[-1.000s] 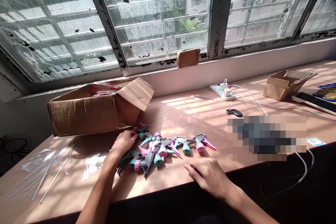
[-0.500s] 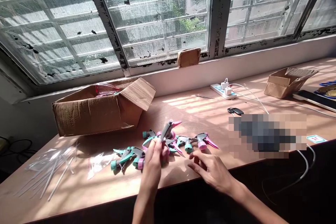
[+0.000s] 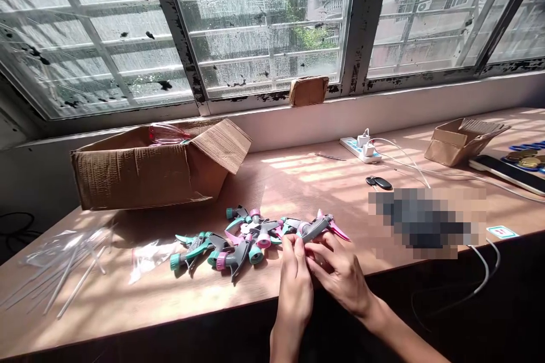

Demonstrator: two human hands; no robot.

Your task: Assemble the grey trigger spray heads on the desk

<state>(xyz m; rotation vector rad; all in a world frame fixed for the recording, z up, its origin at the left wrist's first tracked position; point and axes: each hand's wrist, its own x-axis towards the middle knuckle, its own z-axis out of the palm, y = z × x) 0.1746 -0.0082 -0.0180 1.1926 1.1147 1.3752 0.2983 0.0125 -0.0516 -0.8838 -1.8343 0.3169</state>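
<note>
Near the table's front edge, my left hand (image 3: 296,272) pinches a grey and pink trigger spray head (image 3: 315,229) between thumb and fingers. My right hand (image 3: 343,269) has curled fingers against the same spray head from the right; its fingertips are partly hidden. To the left and behind lies a loose pile of more spray heads, several in teal and grey or pink and grey. Among them are a teal-capped one (image 3: 183,260) at the left end and a pink-collared one (image 3: 232,261) nearer the edge.
An open cardboard box (image 3: 131,178) with clear red bottles (image 3: 166,134) stands at the back left. Thin white tubes (image 3: 80,283) and plastic bags (image 3: 149,261) lie at left. A power strip (image 3: 360,150), key fob (image 3: 380,182), blurred dark object (image 3: 421,218) and small box (image 3: 451,144) are at right.
My left hand has moved right with the spray head and lowered it. The spray head is now level between both hands, and my right hand's fingers have closed onto it.
</note>
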